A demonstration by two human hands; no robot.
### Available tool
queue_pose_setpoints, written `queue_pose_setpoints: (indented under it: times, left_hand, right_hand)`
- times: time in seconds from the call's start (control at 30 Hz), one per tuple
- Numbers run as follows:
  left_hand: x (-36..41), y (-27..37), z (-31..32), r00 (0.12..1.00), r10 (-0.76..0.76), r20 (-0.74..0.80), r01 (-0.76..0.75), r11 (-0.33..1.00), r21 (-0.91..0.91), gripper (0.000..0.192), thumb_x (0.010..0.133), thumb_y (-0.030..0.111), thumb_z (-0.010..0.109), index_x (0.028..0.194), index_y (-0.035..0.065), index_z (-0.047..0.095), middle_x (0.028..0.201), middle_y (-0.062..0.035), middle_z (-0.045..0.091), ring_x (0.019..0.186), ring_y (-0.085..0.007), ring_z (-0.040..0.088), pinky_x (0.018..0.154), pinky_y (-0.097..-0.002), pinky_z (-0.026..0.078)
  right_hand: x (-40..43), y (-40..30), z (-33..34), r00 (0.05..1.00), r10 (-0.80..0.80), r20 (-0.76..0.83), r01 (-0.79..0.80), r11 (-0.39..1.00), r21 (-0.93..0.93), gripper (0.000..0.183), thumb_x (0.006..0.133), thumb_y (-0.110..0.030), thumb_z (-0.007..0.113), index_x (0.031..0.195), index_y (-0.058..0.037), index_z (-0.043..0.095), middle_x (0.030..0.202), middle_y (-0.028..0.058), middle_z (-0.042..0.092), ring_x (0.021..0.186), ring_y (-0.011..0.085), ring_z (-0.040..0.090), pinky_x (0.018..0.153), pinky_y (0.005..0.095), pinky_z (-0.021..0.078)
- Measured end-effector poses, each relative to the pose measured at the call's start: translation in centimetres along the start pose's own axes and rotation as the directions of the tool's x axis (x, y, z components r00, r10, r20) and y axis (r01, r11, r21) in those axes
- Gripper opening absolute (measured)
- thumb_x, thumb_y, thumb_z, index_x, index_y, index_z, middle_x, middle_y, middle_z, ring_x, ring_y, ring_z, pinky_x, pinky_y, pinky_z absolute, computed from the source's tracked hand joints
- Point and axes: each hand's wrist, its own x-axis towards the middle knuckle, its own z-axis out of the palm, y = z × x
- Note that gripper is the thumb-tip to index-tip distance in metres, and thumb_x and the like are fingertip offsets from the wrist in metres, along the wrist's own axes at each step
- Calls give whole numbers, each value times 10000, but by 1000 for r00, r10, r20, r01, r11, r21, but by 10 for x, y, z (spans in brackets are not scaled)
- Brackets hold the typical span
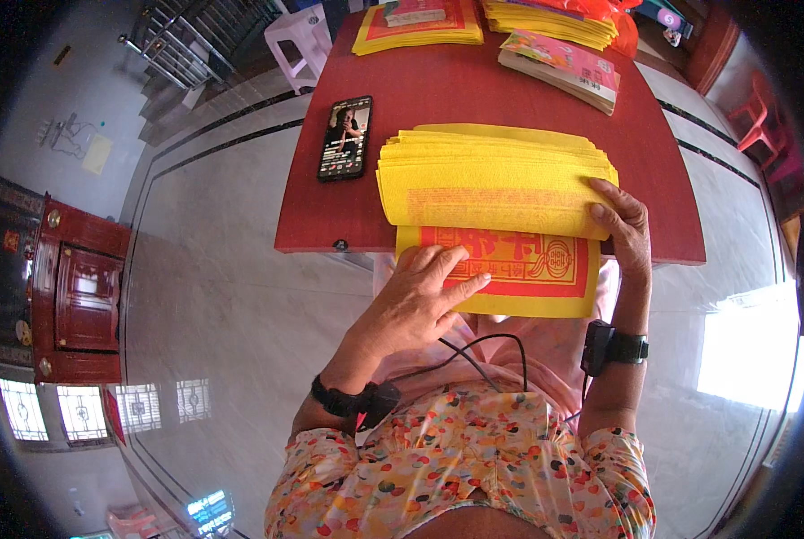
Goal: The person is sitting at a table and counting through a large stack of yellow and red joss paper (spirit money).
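Note:
A thick stack of yellow paper [493, 158] lies at the near edge of the table, its upper sheets curled back away from me. Under the curl shows a sheet printed in red [564, 276] with characters and a lantern figure, and it overhangs the table edge above my lap. My left hand [429, 283] rests on this printed sheet with its fingers spread. At the right end of the curled sheets, my right hand [624, 222] pinches their edge between thumb and fingers.
A lit smartphone [345, 138] lies left of the stack on the red table [429, 87]. Farther back are a thick paperback book [564, 67], two more yellow paper stacks [419, 37] and a red plastic bag [624, 34]. A plastic stool [301, 40] stands beyond the left edge. Cables [483, 347] cross my lap.

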Motion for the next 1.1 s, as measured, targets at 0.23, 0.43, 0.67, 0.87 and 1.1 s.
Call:
queue_pose_setpoints:
  times: [0.23,0.43,0.67,0.87,1.1]
  left_hand:
    - [0,0,-1,1000,-6,8,6,1000,-21,634,605,121,694,1211,185,518,1201,-140,402,1080,-299,405,923,-425,329]
    - [0,1,-3,1000,-14,9,14,998,-54,628,609,111,680,1212,182,518,1203,-140,399,1086,-298,400,928,-424,322]
    - [-1,0,-2,1000,-26,2,26,998,-60,602,622,106,674,1202,167,526,1196,-137,407,1080,-297,407,927,-425,325]
    - [-3,-2,-2,1000,-14,-22,12,997,-76,498,657,134,682,1141,107,566,1186,-143,422,1064,-289,430,917,-418,340]
    - [-2,-1,-4,994,-35,-99,24,994,-104,325,685,142,682,986,34,625,1100,-127,486,1022,-282,466,873,-389,386]
  right_hand:
    - [0,3,-1,1000,-9,-13,10,1000,17,321,751,-192,687,1041,-67,630,868,44,641,751,112,601,674,280,511]
    - [-1,0,1,1000,5,-11,-5,1000,14,321,761,-177,675,1056,-62,620,897,45,642,758,107,600,676,272,509]
    - [-1,2,0,1000,-7,6,6,1000,14,316,770,-162,664,1064,-59,614,894,57,644,743,104,602,674,264,507]
    - [-1,2,-2,1000,0,6,0,1000,17,319,768,-172,668,1063,-63,615,898,62,643,755,110,604,676,271,510]
    - [-2,3,-2,1000,-14,0,14,1000,28,324,764,-184,673,1058,-60,617,919,65,641,776,119,606,700,280,507]
